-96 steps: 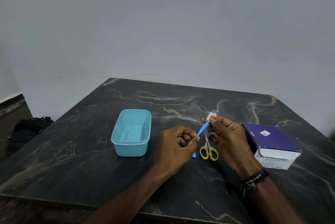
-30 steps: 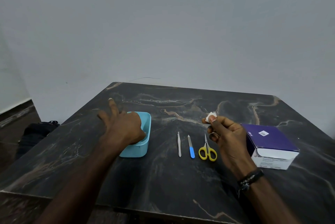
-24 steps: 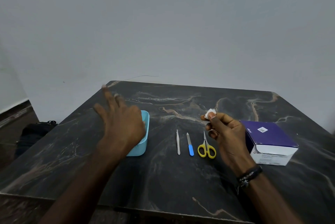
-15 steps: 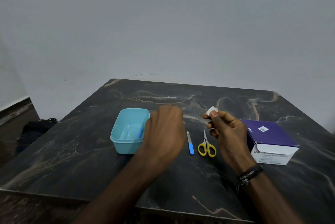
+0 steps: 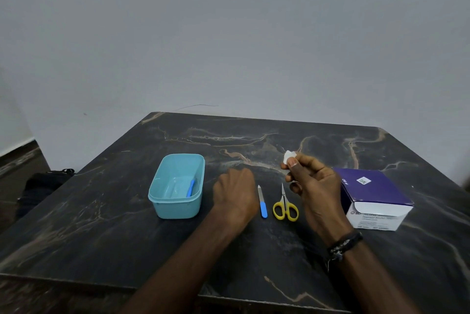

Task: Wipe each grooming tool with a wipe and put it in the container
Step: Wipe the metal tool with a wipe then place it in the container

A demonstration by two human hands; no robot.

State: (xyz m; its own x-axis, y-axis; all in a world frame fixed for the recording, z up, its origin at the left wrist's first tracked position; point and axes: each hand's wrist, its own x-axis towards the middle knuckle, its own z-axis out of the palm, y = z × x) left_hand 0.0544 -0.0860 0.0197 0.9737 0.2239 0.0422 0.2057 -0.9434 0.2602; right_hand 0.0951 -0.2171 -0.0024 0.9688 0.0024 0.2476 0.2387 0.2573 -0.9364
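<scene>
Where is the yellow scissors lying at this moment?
In the head view, the yellow scissors lie flat on the dark table, right of centre, between the blue-handled nail file and the right hand, blades pointing away from the person.

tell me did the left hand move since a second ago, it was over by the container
Yes. The left hand has come rightward off the blue container and now sits on the table just left of the blue-handled nail file, fingers curled, over where the silver tool lay.
</scene>
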